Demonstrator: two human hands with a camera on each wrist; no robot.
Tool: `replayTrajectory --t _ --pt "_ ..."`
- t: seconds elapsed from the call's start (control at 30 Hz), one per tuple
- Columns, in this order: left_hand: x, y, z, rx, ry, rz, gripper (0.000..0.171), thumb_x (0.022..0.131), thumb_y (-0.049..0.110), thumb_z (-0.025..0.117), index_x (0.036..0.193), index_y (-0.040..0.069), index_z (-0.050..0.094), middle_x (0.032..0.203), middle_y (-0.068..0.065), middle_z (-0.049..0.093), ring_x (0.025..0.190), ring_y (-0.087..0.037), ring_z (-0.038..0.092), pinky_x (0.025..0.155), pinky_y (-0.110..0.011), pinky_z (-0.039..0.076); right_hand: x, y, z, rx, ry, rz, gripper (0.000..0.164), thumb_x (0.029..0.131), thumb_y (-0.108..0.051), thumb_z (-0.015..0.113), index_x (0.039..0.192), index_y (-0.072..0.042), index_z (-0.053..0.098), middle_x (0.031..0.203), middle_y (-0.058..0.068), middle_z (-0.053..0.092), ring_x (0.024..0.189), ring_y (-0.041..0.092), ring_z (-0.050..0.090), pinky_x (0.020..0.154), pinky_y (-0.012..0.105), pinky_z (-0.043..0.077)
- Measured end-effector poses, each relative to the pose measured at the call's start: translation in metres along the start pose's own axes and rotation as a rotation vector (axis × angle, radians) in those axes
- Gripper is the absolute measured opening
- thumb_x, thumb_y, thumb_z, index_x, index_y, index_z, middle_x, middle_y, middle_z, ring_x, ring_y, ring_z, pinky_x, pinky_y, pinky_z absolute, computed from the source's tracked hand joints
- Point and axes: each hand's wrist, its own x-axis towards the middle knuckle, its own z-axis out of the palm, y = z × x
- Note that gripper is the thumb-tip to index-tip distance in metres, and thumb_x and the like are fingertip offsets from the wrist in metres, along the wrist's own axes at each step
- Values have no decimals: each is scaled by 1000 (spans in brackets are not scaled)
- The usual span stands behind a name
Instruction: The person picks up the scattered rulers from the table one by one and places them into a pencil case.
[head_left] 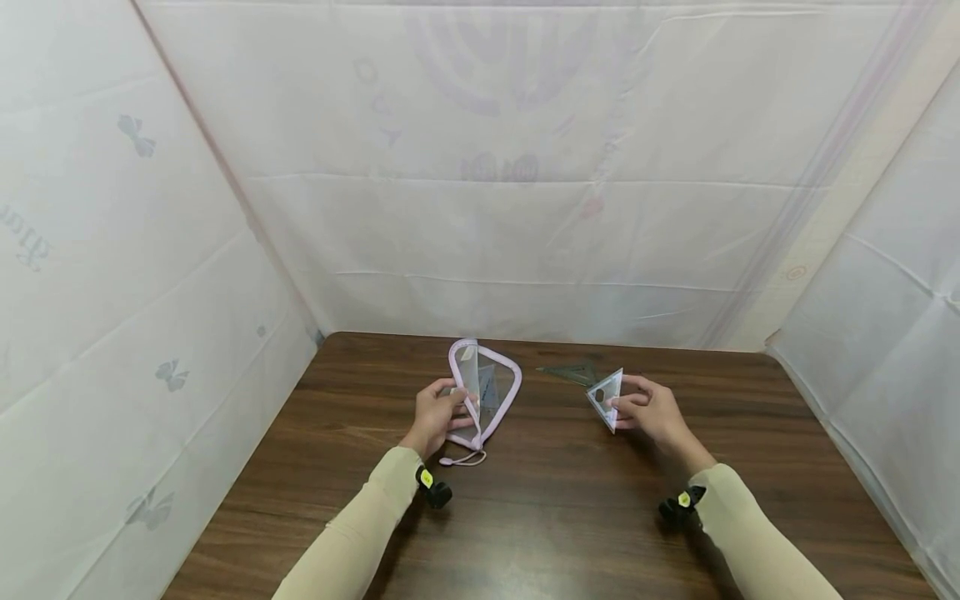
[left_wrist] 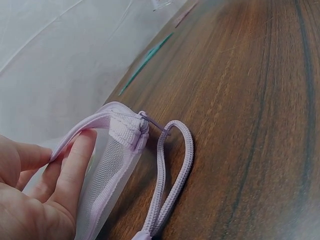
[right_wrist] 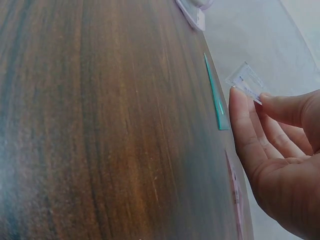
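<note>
My left hand (head_left: 437, 412) pinches one edge of a mesh zip pouch (head_left: 516, 385) with lilac trim, and the pouch's mouth stands open. A clear piece with markings (head_left: 489, 387) shows inside it. From the pouch's near corner a lilac cord loop (left_wrist: 189, 150) lies on the table. My right hand (head_left: 651, 408) holds a clear triangular set square (head_left: 609, 385) between thumb and fingers, raised off the table. Behind it, a green set square (head_left: 573, 372) lies flat, also seen edge-on in the right wrist view.
The brown wooden table (head_left: 525, 517) has pale sheeting (head_left: 525, 208) hung behind it and at both sides. A thin pinkish flat thing (right_wrist: 235, 187) lies near the far edge beyond my right hand, mostly hidden in the head view.
</note>
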Motion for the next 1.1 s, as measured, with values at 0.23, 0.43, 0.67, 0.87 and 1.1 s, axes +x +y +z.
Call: replayTrajectory --t 0.23,0.43,0.67,0.87,1.1 --pt "0 0 -1 0 0 2 30 99 -4 60 128 -10 53 105 -27 74 79 -25 75 67 -42 66 2 -1 1 26 0 2 57 97 3 67 148 8 42 102 24 74 75 22 74 71 39 66" --pt "1 0 -2 3 -6 2 30 100 -3 60 128 -10 52 107 -29 73 80 -25 75 67 -42 66 10 -7 3 45 -1 6 57 96 6 66 148 9 42 96 18 75 74 19 73 71 38 66" --pt "-2 3 1 5 0 15 28 99 -3 60 126 -10 54 106 -30 72 78 -24 74 66 -43 66 27 -22 6 17 -22 -12 57 97 5 66 149 8 42 98 21 74 75 18 74 72 40 66" --pt "-4 4 3 8 -1 7 27 100 -3 60 126 -8 56 103 -27 74 78 -24 74 66 -42 66 43 -32 11 5 -41 -13 56 97 5 66 148 8 43 104 30 71 74 18 73 73 38 66" --pt "-3 4 2 11 3 16 26 99 -4 60 125 -7 57 104 -28 73 79 -26 73 67 -42 66 58 -41 23 -1 -62 -12 59 98 4 65 151 7 39 99 24 72 74 17 72 76 39 66"
